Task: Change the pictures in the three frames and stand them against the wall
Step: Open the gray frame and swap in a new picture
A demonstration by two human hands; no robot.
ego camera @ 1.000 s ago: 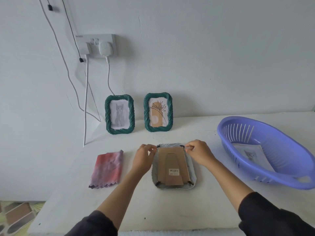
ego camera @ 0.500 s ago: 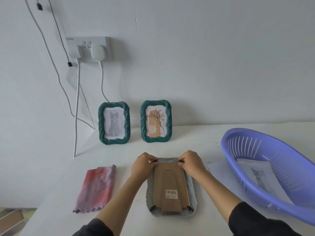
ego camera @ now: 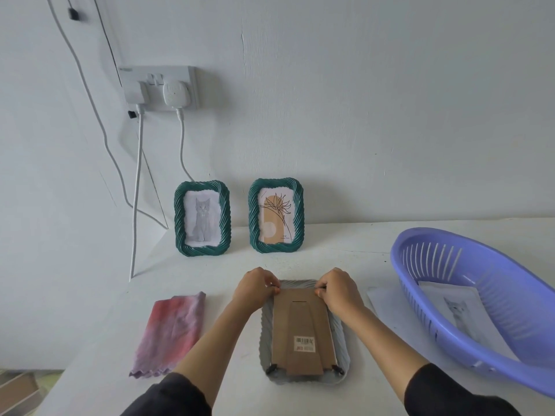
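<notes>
Barcode sticker (ego camera: 305,344) on cardboard backing (ego camera: 302,328) (digits unreadable). Grey frame (ego camera: 303,331) face-down, long axis away from person; left hand (ego camera: 256,288), right hand (ego camera: 339,288) pinch top-corner tabs.

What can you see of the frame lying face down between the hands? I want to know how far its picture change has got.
The face-down frame lies flat on the white table, near edge toward the person. Its pale grey ribbed rim surrounds a brown cardboard backing with a folded-flat stand, a slot near the top and a barcode sticker. Two small dark clips sit at the near corners. The left hand and right hand pinch at its far corners. Its picture side is hidden.
</notes>
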